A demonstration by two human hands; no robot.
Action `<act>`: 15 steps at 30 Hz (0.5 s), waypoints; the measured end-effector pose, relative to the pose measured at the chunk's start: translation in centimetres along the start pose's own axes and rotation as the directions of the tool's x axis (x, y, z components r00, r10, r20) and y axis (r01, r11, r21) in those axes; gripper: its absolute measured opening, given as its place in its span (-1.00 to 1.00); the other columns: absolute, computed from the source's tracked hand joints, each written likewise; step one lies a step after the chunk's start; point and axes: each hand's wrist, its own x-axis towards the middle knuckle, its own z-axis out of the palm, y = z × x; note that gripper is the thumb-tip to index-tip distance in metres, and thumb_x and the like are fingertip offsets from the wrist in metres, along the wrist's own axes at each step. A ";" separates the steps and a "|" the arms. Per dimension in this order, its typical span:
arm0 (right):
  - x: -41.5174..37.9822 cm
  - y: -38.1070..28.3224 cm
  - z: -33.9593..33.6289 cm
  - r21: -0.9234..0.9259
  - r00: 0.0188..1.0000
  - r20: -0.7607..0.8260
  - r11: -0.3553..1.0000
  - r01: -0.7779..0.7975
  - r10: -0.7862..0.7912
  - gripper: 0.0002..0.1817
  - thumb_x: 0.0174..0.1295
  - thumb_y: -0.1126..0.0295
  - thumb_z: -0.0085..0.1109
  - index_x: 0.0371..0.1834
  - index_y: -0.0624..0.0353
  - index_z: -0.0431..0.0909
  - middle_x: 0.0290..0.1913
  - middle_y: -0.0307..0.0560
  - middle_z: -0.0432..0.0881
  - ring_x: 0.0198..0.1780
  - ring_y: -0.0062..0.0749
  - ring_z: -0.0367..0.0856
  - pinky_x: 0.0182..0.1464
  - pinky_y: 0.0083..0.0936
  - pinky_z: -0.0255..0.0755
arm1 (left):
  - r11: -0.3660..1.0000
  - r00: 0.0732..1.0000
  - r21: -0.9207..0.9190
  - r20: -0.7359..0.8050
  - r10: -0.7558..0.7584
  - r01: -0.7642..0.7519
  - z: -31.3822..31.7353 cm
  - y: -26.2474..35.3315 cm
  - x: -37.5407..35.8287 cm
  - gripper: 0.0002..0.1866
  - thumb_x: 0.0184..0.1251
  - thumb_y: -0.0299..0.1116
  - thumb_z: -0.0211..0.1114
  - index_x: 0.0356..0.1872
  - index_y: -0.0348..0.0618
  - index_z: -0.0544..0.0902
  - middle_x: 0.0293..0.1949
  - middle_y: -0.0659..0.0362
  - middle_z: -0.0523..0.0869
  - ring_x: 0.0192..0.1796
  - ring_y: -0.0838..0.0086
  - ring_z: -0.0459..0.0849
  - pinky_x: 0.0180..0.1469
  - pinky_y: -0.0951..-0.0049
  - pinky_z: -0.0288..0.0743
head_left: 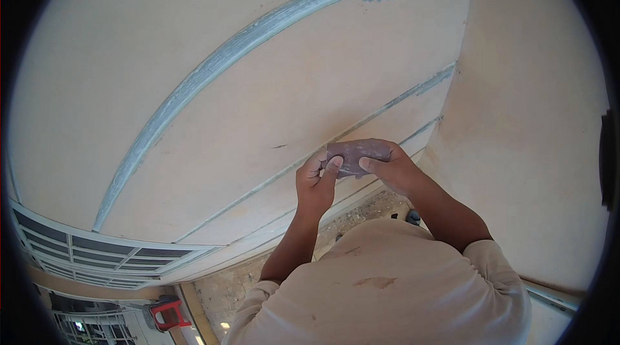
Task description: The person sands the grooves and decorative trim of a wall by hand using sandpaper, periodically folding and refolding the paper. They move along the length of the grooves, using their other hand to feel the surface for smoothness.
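Note:
A sheet of brown sandpaper, bent or folded over and dusted with pale marks, is held up in front of my chest. My left hand grips its left end, thumb on the near face. At the other end my right hand has closed around it, thumb pressed on the near side. The fingers behind the sheet are mostly hidden. Beyond the hands rises a pale wall with a curved grey-blue band across it.
Straight grey strips run along the wall below the curve. A barred window is at lower left, with a red stool beyond it. Another wall meets at the right. The floor looks dusty.

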 end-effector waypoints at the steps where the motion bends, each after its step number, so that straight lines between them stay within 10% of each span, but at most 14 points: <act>1: 0.3 0.2 0.0 -0.045 0.999 -0.033 0.999 0.026 -0.028 -0.58 0.36 0.49 0.22 0.28 0.28 0.48 0.06 -0.10 0.67 0.10 -0.40 0.62 0.21 -0.33 0.52 | 0.999 1.000 0.033 -0.020 -0.014 0.015 -0.1 -0.1 0.1 -0.77 0.53 -0.38 0.27 0.04 -0.32 0.68 -0.26 0.19 0.79 -0.22 0.60 0.70 -0.12 0.55 0.56; 9: 1.0 -1.6 1.8 -0.076 0.988 -0.122 0.994 0.084 -0.093 -0.64 0.46 0.49 0.11 0.28 0.31 0.52 0.08 -0.10 0.70 0.16 -0.43 0.62 0.26 -0.43 0.47 | 0.827 0.998 0.561 -0.003 0.059 -0.047 -1.7 3.3 2.1 -0.64 0.33 -0.34 0.44 0.09 -0.26 0.69 -0.29 0.08 0.80 -0.29 0.43 0.76 -0.12 0.42 0.59; 11: 1.1 -4.2 2.2 -0.254 0.922 -0.257 0.940 0.226 -0.291 -0.66 0.45 0.49 0.14 0.25 0.31 0.55 0.09 -0.12 0.70 0.15 -0.47 0.61 0.26 -0.43 0.48 | 0.514 0.856 0.771 0.077 0.511 -0.376 -3.9 5.1 3.3 -0.59 0.24 -0.28 0.48 0.08 -0.24 0.70 -0.20 0.04 0.78 -0.15 0.23 0.75 0.01 0.27 0.57; 13: 1.7 -6.3 1.7 -0.590 0.774 -0.235 0.719 0.368 -0.588 -0.69 0.43 0.53 0.14 0.20 0.31 0.59 0.08 -0.04 0.71 0.17 -0.44 0.64 0.24 -0.43 0.48 | 0.286 0.661 0.830 0.127 0.739 -0.479 -6.6 8.1 5.0 -0.58 0.24 -0.24 0.47 0.06 -0.24 0.71 -0.12 0.02 0.76 -0.02 0.13 0.70 0.10 0.19 0.53; 15: 3.6 -8.7 1.9 -0.836 0.388 0.019 0.198 0.511 -0.922 -0.68 0.33 0.58 0.18 0.14 0.29 0.62 0.04 -0.02 0.73 0.13 -0.31 0.69 0.22 -0.33 0.50 | 0.061 0.450 0.882 0.179 0.875 -0.468 -8.6 11.5 6.6 -0.63 0.32 -0.21 0.39 0.03 -0.24 0.71 -0.06 0.04 0.74 0.05 0.08 0.65 0.11 0.15 0.55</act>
